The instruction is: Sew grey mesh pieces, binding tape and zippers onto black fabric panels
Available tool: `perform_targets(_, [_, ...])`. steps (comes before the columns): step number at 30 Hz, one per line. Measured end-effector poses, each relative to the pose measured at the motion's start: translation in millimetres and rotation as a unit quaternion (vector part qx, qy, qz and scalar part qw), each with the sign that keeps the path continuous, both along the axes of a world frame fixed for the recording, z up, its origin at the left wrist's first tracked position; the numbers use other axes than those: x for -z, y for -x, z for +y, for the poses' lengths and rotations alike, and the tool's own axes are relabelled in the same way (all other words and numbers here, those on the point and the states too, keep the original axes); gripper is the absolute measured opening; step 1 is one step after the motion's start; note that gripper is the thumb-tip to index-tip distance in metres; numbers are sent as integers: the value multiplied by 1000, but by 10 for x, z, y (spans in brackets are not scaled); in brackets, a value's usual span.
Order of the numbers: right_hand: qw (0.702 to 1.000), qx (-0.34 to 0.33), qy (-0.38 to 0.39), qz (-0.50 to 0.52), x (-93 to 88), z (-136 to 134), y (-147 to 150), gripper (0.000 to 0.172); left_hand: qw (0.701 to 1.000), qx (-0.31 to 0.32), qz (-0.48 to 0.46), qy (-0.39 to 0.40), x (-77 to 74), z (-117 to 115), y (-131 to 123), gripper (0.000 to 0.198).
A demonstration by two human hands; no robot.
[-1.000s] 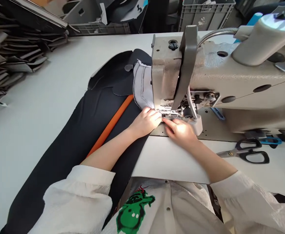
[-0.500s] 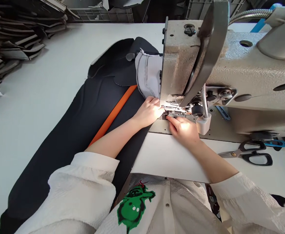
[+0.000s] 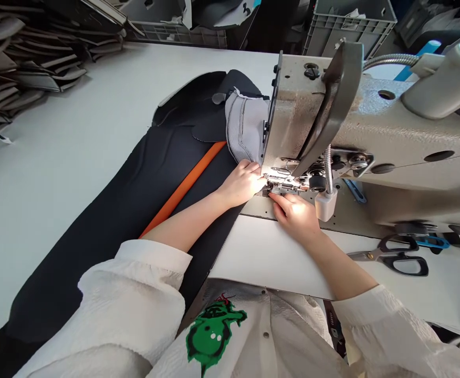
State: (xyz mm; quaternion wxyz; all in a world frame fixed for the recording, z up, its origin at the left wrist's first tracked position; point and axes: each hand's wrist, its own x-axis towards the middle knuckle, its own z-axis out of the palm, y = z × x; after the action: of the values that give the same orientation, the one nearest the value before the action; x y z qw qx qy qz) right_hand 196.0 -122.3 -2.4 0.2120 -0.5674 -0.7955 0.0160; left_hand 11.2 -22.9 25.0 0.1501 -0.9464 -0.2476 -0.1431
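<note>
My left hand (image 3: 242,184) is closed on the edge of a large black fabric piece (image 3: 107,210), close to the lit needle area of the sewing machine (image 3: 301,121). An orange strip (image 3: 186,184) runs along the fabric, and a light grey mesh panel (image 3: 244,123) lies at its upper end, beside the machine head. My right hand (image 3: 298,214) rests on the machine bed, index finger stretched toward the presser foot (image 3: 283,185) and thumb apart below it. The fabric edge under the foot is hidden by my fingers and the machine.
Black-handled scissors (image 3: 395,255) lie on the white table (image 3: 84,126) to the right. Stacked dark pieces (image 3: 21,63) fill the upper left. Grey crates (image 3: 348,31) stand beyond the far edge. A small lamp (image 3: 326,205) hangs just above my right hand.
The view has shifted slightly, showing more of the crates behind. Both hands stay beside the needle area, and the fabric keeps nearly the same place against the machine.
</note>
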Motion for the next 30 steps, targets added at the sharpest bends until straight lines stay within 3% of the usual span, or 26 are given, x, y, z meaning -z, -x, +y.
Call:
perform_targets(11, [997, -53, -49, 26, 10, -75, -35, 27, 998, -13, -48, 30, 39, 87, -5, 26])
perform_targets(20, [996, -47, -72, 7, -5, -122, -26, 27, 997, -36, -50, 54, 7, 27, -28, 22])
perform_targets(22, [996, -56, -68, 1, -18, -205, -19, 28, 997, -46, -47, 45, 3, -122, 114, 23])
perform_targets(25, [993, -109, -47, -11, -41, -324, 82, 30, 997, -44, -44, 35, 20, -523, 472, 23])
perform_targets(30, [965, -260, 0, -37, -92, -202, 610, 40, 996, -32, -69, 48, -24, -1220, 1032, 21])
